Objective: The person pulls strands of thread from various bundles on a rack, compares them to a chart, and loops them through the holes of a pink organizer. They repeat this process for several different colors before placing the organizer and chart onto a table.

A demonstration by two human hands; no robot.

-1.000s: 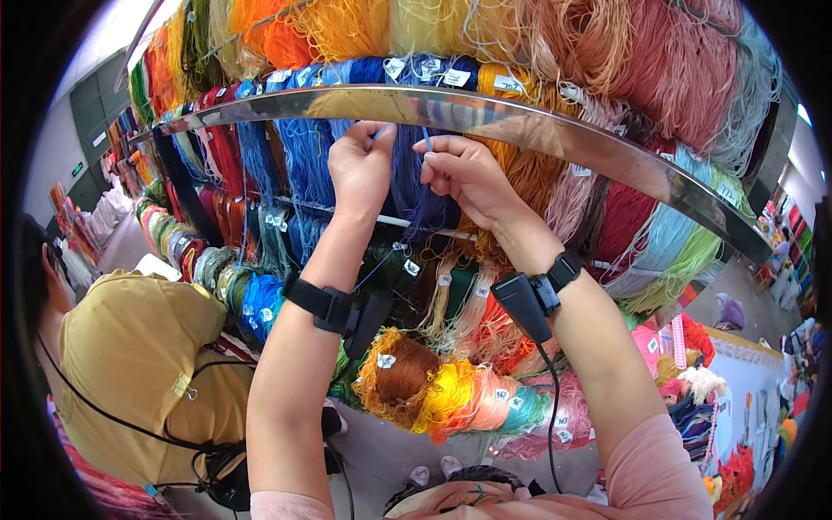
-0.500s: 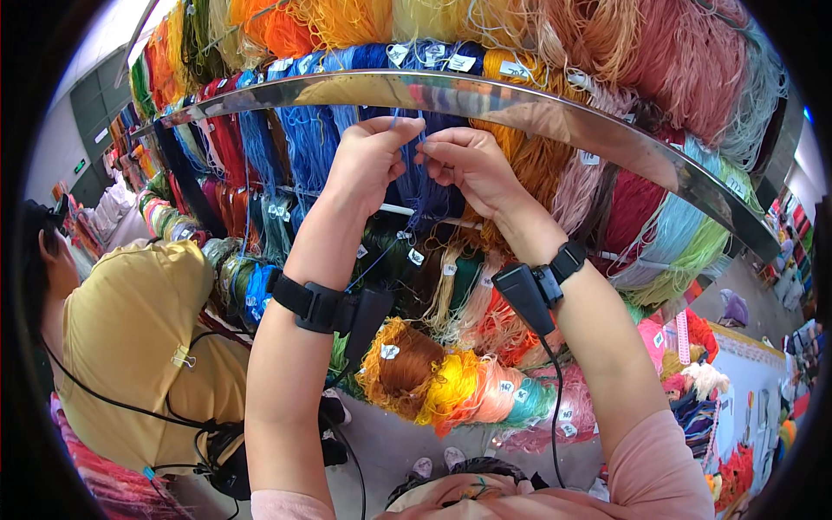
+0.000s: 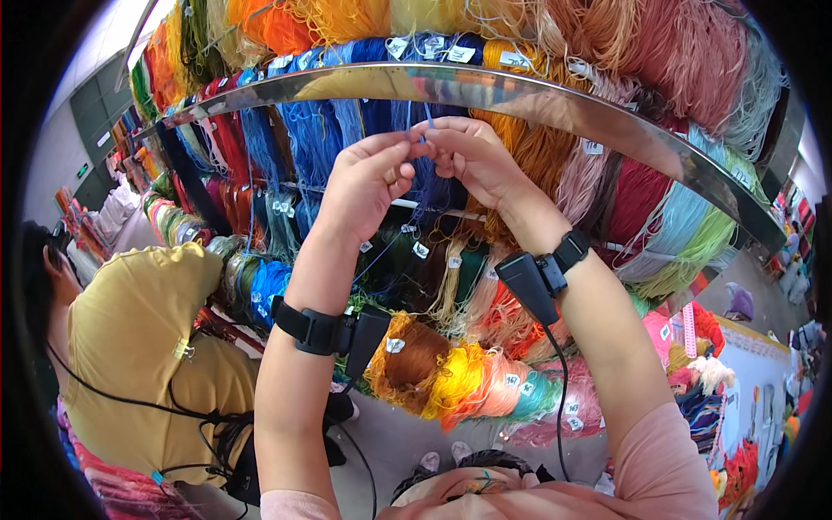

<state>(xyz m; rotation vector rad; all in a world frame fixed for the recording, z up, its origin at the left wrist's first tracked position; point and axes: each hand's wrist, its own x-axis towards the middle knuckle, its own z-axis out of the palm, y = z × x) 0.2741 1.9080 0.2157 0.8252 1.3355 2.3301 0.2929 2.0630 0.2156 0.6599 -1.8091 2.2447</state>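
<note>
Blue thread (image 3: 422,139): pinched between left hand (image 3: 368,178) and right hand (image 3: 472,156), fingertips meeting. Still joined to blue skein (image 3: 381,117) on chrome rail (image 3: 537,91); not yet separated.

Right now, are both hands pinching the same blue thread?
Yes, the left hand and right hand meet fingertip to fingertip on one blue thread below the metal rail.

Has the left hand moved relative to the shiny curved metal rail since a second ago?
Yes. The left hand has dropped a little below the shiny curved metal rail and closed toward the right hand, both pinching a thin blue thread.
</note>
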